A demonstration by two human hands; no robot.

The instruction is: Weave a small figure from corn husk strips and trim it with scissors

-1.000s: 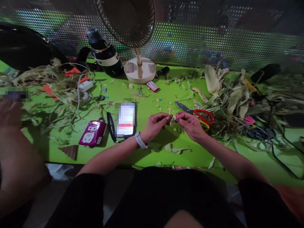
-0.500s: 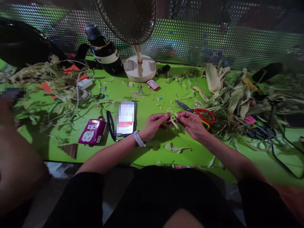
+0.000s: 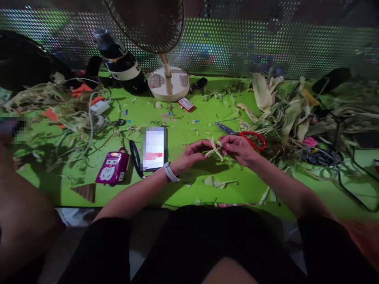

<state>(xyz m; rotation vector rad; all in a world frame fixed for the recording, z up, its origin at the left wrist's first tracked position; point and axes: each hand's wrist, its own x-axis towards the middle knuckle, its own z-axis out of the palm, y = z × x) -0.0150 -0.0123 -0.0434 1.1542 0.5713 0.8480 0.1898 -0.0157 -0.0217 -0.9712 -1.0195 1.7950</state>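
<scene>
Pale, star-shaped dry husk piece (image 3: 217,150) hanging above green tabletop (image 3: 177,189) | right bare hand (image 3: 240,150) pinching it, fingertips closed | left bare hand (image 3: 192,156) curving half-open beside it, contact unclear | red-handled scissors (image 3: 227,129) lying nearby

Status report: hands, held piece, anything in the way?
Right hand pinching husk strips. Left hand alongside, contact unclear. Red-handled scissors just beyond right hand.

How pale strips (image 3: 214,150) join: too small to tell. Phone screen (image 3: 156,148) part-blurred. Fan (image 3: 148,21), co-worker's arm (image 3: 22,197) cut off.
</scene>
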